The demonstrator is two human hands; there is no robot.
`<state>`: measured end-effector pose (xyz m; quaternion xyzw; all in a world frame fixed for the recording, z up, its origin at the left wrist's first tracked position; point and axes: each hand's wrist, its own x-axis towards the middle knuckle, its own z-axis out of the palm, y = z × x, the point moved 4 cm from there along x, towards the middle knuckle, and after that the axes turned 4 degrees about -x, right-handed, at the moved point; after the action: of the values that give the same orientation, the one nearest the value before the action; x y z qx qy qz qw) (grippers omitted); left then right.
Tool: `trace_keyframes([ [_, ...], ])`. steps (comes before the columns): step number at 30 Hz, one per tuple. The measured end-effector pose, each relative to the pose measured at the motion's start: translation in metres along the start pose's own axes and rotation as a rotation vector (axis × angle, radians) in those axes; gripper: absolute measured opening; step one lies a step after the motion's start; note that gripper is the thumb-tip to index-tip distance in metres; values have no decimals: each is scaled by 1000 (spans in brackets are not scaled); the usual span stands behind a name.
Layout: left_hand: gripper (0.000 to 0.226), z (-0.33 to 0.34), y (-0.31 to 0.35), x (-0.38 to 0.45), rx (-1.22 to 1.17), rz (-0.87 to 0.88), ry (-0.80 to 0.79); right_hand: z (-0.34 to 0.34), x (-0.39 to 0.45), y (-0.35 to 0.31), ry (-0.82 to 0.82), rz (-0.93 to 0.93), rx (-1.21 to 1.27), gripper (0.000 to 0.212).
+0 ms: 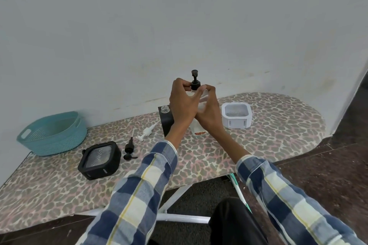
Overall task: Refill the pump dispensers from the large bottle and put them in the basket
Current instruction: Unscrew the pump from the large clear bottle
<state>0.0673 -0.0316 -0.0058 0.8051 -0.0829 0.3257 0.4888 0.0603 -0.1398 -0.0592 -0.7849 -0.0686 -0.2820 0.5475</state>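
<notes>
Centrally, left hand (182,105) pinches the black pump (195,81), right hand (209,109) grasps the clear bottle (204,95).

I see a plain pale grey-white wall (139,26) filling the upper view, faintly scuffed near its base. Against it stands an ironing board (268,135) with a leopard-print cover in pink and grey, its rounded end to the right, on white metal legs (179,219). Below lies a dark speckled stone floor (328,175). The light is soft and even.
</notes>
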Motion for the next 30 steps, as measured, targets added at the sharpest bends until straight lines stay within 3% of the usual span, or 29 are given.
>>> trace_keyframes([
  [5, 45, 4, -6, 2, 29, 88, -139, 0, -3, 0, 9, -48, 29, 82],
  [9, 41, -1, -5, 4, -32, 48, -60, 1, -4, -1, 8, -46, 44, 84],
  [15, 54, -4, -1, -1, -139, -1, 47, -1, -2, 2, 3, -42, 45, 80],
  [21, 53, 0, -6, 6, -151, -19, -67, -1, -3, 2, 2, -33, 54, 83],
  [23, 49, -2, -4, 3, -133, 16, -28, -1, -3, 3, -1, -36, 68, 82],
  [26, 64, -4, 1, -2, -128, -1, 37, 0, -2, 4, -9, -24, 68, 82],
  [30, 57, -2, -4, -3, -163, -44, -90, -5, -1, 2, -109, -44, 83, 79],
])
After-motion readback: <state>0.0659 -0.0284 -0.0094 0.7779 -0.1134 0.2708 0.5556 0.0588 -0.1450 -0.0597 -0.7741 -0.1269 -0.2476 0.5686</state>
